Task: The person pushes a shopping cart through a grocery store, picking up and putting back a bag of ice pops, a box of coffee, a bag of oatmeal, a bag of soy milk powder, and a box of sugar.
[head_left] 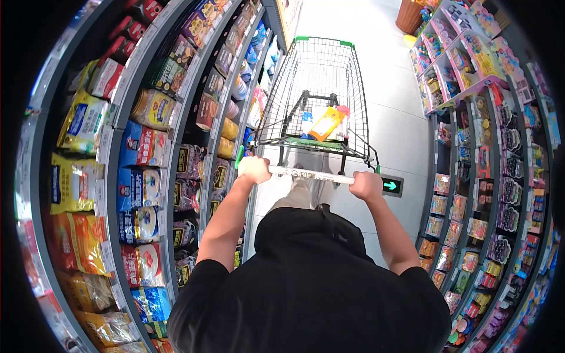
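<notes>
Both of my hands grip the white handle (pixel 312 175) of a wire shopping cart (pixel 360 88) with green trim. My left hand (pixel 254 170) is wrapped round the handle's left end, close to a green corner piece. Round the right end, my right hand (pixel 366 185) is closed in the same way. Inside the cart, near the handle, lie an orange-yellow package (pixel 327 122) and a blue-and-white package (pixel 307 125). Something pink shows beside the orange-yellow one; its kind I cannot make out.
Shelves with bagged and boxed food (pixel 141 200) line the left side closely. On the right stand shelves of small packets (pixel 471 206) and a pink display rack (pixel 453 59). A lit green arrow sign (pixel 391 186) is in the floor. Farther ahead is a wicker basket (pixel 408 16).
</notes>
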`<state>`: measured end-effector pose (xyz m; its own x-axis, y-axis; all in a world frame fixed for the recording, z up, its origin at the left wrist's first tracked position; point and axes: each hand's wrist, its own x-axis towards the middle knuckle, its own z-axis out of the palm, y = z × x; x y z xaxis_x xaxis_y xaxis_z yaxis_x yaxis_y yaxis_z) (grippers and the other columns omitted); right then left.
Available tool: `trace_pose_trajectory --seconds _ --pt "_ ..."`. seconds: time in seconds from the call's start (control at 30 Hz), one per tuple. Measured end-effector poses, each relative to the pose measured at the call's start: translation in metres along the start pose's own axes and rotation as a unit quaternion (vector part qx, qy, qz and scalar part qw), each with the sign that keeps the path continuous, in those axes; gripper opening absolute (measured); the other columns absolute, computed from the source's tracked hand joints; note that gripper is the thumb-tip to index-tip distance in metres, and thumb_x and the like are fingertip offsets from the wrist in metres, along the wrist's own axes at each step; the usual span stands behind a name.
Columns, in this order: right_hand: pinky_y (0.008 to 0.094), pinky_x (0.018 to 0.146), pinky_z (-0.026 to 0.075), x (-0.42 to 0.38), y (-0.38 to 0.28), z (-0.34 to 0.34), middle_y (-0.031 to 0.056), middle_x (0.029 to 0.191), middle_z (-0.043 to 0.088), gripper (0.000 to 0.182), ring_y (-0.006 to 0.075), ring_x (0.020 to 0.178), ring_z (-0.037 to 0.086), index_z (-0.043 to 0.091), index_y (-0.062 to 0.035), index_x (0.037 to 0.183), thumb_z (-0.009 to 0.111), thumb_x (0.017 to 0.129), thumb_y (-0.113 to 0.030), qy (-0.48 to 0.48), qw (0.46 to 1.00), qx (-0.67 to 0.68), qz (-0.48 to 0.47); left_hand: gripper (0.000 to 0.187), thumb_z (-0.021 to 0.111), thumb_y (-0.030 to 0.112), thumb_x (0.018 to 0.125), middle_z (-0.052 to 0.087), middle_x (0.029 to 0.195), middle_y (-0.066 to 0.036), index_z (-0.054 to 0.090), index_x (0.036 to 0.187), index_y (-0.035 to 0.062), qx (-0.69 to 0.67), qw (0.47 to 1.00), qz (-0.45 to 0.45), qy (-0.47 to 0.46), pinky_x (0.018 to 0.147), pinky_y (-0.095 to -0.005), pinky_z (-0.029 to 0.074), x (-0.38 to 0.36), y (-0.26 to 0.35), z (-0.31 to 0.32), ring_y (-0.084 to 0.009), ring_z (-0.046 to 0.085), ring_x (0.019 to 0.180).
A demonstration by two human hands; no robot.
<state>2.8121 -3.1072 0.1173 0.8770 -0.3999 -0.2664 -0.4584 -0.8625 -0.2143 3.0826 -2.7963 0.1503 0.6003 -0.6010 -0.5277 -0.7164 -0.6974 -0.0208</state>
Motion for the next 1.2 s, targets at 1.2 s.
trace_pose_trajectory --seconds 1.2 --pt "0.0485 0.078 0.064 0.499 0.131 -0.191 0.0158 0.091 0.081 0.027 0.0363 0.086 0.08 0.082 -0.0139 0.1 0.067 0.085 -0.032 -0.097 0.99 -0.086 0.059 0.027 0.067 0.033 0.085 0.082 0.097 -0.013 0.083 0.099 0.0166 -0.038 0.997 0.055 0.041 0.085 -0.0507 0.061 0.472 -0.031 -0.292 -0.0342 0.08 0.096"
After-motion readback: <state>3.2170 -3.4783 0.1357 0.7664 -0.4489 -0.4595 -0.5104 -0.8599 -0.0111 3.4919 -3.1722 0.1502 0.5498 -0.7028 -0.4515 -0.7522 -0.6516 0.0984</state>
